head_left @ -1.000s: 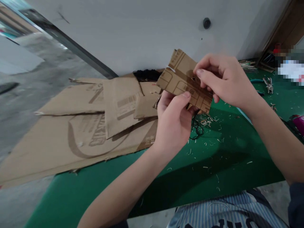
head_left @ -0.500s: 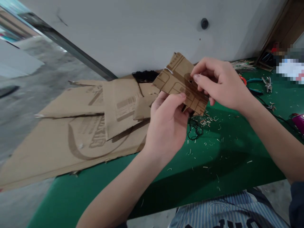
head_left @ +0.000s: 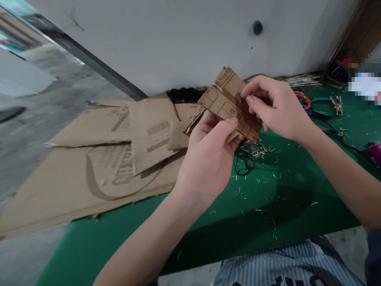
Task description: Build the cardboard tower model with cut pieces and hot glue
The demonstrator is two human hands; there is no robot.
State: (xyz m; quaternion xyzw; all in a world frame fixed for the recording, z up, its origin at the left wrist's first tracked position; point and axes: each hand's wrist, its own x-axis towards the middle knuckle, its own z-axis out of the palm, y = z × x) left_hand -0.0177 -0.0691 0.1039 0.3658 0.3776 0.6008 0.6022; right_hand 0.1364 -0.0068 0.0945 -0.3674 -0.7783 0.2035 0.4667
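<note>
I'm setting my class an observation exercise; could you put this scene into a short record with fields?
Left hand: grips small cardboard piece, thumb on its printed face
Right hand: thumb and fingertips bent at that piece; anything pinched is unclear
Surface: green table, strewn with pale scraps
Beyond left forearm: larger cardboard sheets, overlapping

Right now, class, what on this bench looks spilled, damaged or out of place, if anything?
Yes. Pale shavings lie scattered across the green table, looking like uncleared litter. On the left, the large cardboard sheet juts past the table's edge over the floor, its near edge ragged.
</note>
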